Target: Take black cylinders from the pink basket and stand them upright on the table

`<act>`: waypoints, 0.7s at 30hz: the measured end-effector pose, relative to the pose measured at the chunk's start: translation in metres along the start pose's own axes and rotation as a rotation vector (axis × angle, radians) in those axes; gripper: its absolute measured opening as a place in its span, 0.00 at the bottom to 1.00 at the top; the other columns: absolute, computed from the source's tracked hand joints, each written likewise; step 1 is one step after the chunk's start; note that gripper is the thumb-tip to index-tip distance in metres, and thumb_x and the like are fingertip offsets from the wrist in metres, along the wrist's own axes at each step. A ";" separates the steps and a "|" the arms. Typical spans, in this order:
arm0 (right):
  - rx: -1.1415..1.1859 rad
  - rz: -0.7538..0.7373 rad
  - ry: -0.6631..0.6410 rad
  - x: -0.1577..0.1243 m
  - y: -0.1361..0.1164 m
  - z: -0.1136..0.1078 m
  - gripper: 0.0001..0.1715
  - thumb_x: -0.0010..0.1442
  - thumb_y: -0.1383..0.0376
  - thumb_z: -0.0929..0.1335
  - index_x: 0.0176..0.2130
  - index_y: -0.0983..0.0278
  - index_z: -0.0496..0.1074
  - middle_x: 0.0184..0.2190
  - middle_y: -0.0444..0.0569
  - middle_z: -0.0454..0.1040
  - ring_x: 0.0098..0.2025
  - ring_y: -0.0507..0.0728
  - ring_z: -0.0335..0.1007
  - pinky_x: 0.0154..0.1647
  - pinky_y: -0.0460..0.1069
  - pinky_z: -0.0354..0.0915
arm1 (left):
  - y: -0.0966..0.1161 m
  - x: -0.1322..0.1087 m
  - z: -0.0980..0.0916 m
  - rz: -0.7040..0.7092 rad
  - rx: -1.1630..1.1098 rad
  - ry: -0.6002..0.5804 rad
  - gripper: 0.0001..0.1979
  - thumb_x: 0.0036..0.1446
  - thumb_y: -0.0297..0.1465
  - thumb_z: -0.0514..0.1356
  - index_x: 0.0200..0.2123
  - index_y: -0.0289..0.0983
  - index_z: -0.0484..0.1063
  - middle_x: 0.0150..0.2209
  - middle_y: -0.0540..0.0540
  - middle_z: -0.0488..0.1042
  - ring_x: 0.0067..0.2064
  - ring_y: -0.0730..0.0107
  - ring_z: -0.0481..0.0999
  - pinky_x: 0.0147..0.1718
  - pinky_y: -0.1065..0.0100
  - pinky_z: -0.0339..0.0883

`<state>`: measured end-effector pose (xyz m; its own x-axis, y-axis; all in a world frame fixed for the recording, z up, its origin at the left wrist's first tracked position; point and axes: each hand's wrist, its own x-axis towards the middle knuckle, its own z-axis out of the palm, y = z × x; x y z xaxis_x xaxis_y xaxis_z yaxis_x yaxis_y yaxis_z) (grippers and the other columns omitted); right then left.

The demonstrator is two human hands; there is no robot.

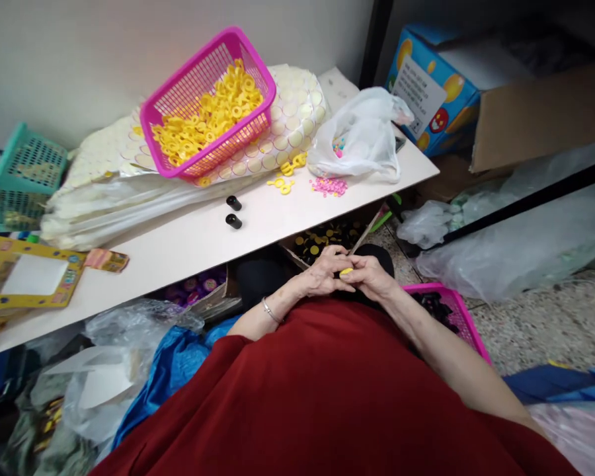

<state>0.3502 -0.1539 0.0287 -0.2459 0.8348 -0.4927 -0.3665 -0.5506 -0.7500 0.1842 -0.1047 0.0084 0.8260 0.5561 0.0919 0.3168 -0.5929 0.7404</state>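
Note:
My two hands meet above my lap, in front of the table edge. A small yellow disc (346, 272) shows between them; anything under it is hidden by the fingers. My right hand (371, 276) pinches the disc with thumb and fingers. My left hand (323, 272), with a bracelet at its wrist, curls its fingers around it from the other side. Just beyond the hands, a cardboard box holds several black pieces with yellow round tops (314, 250). Two short black cylinders (233, 221) are on the white table (188, 233).
A pink basket (205, 173) of yellow ring-shaped pieces rests on patterned sheets (297, 106). Loose yellow pieces, pink bits (329, 186) and a white plastic bag (361, 135) lie to its right. Beside my right forearm is another pink basket (469, 324) with black pieces.

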 end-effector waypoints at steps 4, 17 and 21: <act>-0.064 0.014 -0.105 0.016 -0.010 0.010 0.19 0.34 0.69 0.78 0.32 0.66 0.78 0.25 0.42 0.73 0.26 0.48 0.65 0.24 0.44 0.60 | -0.015 -0.004 -0.003 -0.051 0.042 0.103 0.20 0.46 0.48 0.73 0.32 0.37 0.79 0.34 0.43 0.77 0.56 0.50 0.68 0.59 0.52 0.63; -1.203 -0.082 0.180 0.109 -0.018 0.022 0.13 0.41 0.69 0.77 0.27 0.62 0.72 0.32 0.57 0.78 0.46 0.68 0.76 0.41 0.55 0.67 | -0.048 -0.078 -0.084 -0.542 0.354 1.108 0.21 0.55 0.38 0.68 0.51 0.39 0.73 0.52 0.38 0.72 0.56 0.51 0.69 0.56 0.49 0.65; -1.320 -0.002 0.138 0.134 -0.018 0.021 0.13 0.43 0.72 0.77 0.24 0.63 0.70 0.31 0.53 0.78 0.44 0.63 0.77 0.44 0.55 0.69 | -0.090 -0.110 -0.126 -0.932 0.358 1.292 0.30 0.49 0.32 0.71 0.54 0.31 0.67 0.50 0.35 0.70 0.48 0.53 0.68 0.50 0.49 0.66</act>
<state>0.3049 -0.0325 -0.0143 -0.1250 0.8723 -0.4727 0.7937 -0.1980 -0.5752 0.0063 -0.0396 0.0155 -0.5615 0.7595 0.3283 0.6922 0.2137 0.6894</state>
